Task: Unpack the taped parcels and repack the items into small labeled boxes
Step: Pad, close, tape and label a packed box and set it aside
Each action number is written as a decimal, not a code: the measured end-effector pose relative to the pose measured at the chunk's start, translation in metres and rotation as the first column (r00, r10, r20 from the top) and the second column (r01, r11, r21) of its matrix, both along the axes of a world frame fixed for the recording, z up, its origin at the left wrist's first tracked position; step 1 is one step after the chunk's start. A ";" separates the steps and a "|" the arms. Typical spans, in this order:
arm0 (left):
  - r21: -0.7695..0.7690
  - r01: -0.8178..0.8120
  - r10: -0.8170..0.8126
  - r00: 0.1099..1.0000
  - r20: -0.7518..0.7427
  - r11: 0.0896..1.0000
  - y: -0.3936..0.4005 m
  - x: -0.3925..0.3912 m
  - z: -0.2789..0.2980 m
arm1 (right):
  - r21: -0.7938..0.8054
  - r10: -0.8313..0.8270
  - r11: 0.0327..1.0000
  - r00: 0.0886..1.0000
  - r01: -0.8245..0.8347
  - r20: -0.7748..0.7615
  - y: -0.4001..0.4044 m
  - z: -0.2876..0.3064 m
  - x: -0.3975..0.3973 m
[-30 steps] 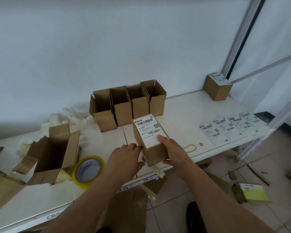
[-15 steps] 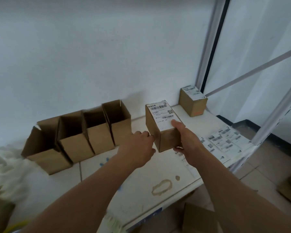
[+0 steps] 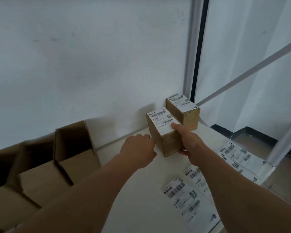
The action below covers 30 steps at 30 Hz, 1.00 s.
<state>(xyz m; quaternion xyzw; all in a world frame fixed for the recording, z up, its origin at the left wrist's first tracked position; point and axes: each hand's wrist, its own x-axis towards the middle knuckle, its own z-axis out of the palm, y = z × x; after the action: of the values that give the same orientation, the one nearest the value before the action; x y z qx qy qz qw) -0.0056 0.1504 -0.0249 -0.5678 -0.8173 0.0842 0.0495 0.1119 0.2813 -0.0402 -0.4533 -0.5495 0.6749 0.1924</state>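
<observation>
My right hand [image 3: 191,142] grips the labeled box [image 3: 165,132] from its right side: the thumb lies on the near edge of the white shipping label [image 3: 161,119] on top, and the fingers wrap under and around the right face. My left hand [image 3: 138,151] sits at the box's left side, fingers curled loosely, knuckles just touching or nearly touching the near left edge; I cannot tell whether it actually holds the box. Both forearms reach in from the near edge of the view.

The labeled box is at the far right part of the desk [image 3: 138,190], upright, lid closed. Whether its base rests on the surface or is slightly raised, I cannot tell. Just behind it and to the right, against the wall [image 3: 91,64], stands a second labeled box [image 3: 185,111], also closed, with its own label on top and a small red mark low on its near face. The two boxes are very close, possibly touching.

To the left, a row of open empty cartons [image 3: 57,162] stands along the wall, flaps up, blurred.

On the desk near right lie loose shipping labels [image 3: 188,197], printed with barcodes and QR codes, spread flat toward the desk's right edge. A metal frame post [image 3: 286,140] rises at the right corner, with a diagonal brace [image 3: 252,71] above it.
</observation>
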 end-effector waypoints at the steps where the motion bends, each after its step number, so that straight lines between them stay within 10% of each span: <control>1: 0.000 -0.001 0.001 1.000 0.004 1.000 0.007 -0.002 -0.004 | -0.004 0.002 1.000 1.000 -0.002 -0.002 0.004 -0.004 -0.003; 30: -0.049 -0.054 0.057 0.997 0.054 0.997 0.085 -0.040 -0.034 | 0.121 -0.337 0.934 0.941 0.335 -0.005 0.048 -0.034 -0.069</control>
<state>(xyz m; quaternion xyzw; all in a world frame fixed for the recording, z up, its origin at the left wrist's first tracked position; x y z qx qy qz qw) -0.0453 0.2353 -0.0593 -0.5482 -0.8315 0.0892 0.0108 0.0424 0.3298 -0.0743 -0.5335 -0.5050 0.5943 0.3274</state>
